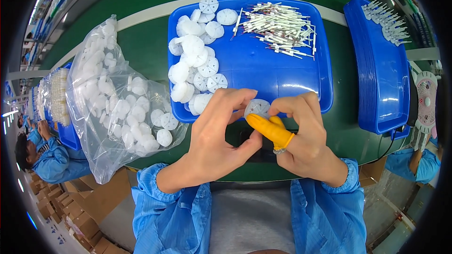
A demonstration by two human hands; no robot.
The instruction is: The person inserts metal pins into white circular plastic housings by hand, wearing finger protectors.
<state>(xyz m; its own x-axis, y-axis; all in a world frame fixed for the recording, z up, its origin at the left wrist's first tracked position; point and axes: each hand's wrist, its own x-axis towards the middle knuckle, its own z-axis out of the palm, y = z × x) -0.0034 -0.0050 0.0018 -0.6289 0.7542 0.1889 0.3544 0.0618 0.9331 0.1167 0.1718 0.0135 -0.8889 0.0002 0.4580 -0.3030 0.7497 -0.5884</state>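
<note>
A round translucent white plastic disc with slots is pinched in my right hand, just in front of the blue tray. A yellow cover sheathes the right thumb, which presses on the disc's lower side. Around the disc's left edge curves my left hand, its index finger above and its thumb below, spread apart. Whether a left fingertip touches the disc behind is hard to see. Along the tray's left side lie many similar discs. A heap of thin white stick-like parts with dark wire ends fills its far right.
On the left, a clear plastic bag spills more discs. Stacked blue trays stand at the right, with more white parts on top, beside a pink fan. Co-workers in blue sit at both sides. Cardboard boxes lie below left.
</note>
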